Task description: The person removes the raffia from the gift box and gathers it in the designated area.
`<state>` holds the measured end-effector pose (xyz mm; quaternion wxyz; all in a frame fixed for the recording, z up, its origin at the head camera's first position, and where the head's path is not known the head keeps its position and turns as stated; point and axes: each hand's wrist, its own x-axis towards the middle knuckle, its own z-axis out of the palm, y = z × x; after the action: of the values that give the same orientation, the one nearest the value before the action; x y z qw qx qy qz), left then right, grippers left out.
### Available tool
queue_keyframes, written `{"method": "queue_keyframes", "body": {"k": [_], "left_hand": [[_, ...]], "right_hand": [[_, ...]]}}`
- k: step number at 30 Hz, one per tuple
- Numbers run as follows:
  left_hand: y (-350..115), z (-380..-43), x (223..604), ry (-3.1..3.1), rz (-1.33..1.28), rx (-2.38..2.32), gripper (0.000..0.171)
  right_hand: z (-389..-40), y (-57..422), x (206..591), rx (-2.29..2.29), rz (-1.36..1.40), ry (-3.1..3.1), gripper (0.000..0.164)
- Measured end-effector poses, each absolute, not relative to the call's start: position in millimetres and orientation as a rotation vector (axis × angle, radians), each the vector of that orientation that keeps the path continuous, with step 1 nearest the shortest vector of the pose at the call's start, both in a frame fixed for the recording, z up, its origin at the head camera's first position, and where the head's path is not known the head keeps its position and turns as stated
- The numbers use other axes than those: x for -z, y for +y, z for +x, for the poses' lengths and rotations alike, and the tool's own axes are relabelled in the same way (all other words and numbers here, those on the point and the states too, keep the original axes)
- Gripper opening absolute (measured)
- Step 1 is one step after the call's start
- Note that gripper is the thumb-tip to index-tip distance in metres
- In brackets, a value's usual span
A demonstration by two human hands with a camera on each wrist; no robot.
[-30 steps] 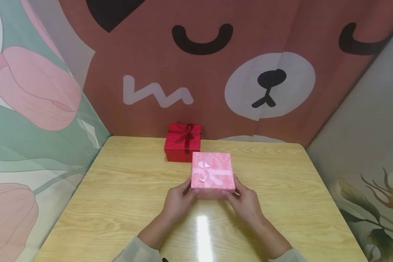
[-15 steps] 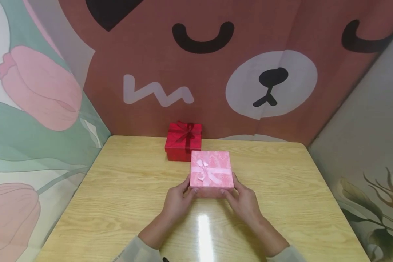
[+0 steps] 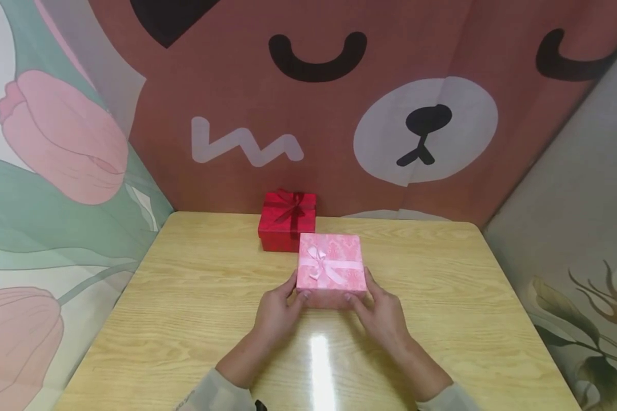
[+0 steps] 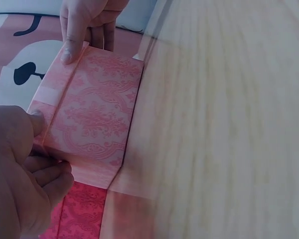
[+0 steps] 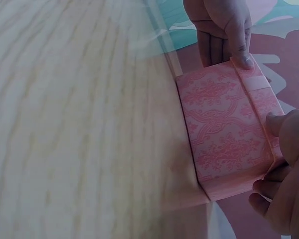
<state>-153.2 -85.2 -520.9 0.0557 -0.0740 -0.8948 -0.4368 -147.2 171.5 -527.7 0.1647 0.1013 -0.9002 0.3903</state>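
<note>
A pink patterned gift box (image 3: 331,262) with a pale ribbon bow on its lid sits near the middle of the table. My left hand (image 3: 276,311) grips its left side and my right hand (image 3: 385,317) its right side. Both thumbs press the near edge of the lid; the fingers reach around the sides and are partly hidden in the head view. In the left wrist view, the left hand (image 4: 20,174) has its fingers curled against the box's side. In the right wrist view, the right hand (image 5: 289,169) holds the opposite side. The lid is on.
Behind the pink box and to its left stands a red gift box (image 3: 287,220) with a dark red ribbon, partly covered by it. The wooden table (image 3: 185,297) ends at a brown bear-printed cloth (image 3: 329,114). Flower-printed cloth borders the left side.
Both hands keep their hold on the pink gift box, which has shifted very slightly away from me and to the left. The red gift box has stayed in place.
</note>
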Motion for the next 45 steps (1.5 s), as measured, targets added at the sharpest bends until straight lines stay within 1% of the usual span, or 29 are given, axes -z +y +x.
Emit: {"method": "queue_keyframes", "body": {"k": [6, 13, 18, 25, 33, 38, 45], "left_hand": [[-86.6, -152.3, 511.0, -2.711, -0.249, 1.240, 0.064], [-89.7, -155.2, 497.9, -2.571, -0.395, 1.122, 0.061], [-90.7, -156.1, 493.4, -2.559, -0.384, 1.095, 0.061], [-94.2, -153.6, 491.4, -2.577, -0.338, 1.157, 0.063], [-102.7, -153.7, 492.0, -2.424, -0.388, 1.224, 0.064], [-109.4, -153.4, 490.5, -2.367, -0.383, 1.292, 0.064], [-120.2, -152.8, 489.6, -2.273, -0.375, 1.340, 0.063]], "right_hand": [[-147.2, 170.9, 519.9, -1.122, 0.293, -2.543, 0.078], [-149.2, 169.3, 508.5, -1.113, 0.314, -2.478, 0.079], [-150.7, 168.0, 501.6, -1.124, 0.308, -2.469, 0.080], [-151.5, 164.2, 500.4, -1.146, 0.333, -2.423, 0.080], [-152.3, 155.8, 494.2, -1.260, 0.334, -2.389, 0.081], [-154.2, 150.9, 491.0, -1.250, 0.345, -2.367, 0.079], [-156.6, 143.0, 486.7, -1.329, 0.428, -2.313, 0.076]]}}
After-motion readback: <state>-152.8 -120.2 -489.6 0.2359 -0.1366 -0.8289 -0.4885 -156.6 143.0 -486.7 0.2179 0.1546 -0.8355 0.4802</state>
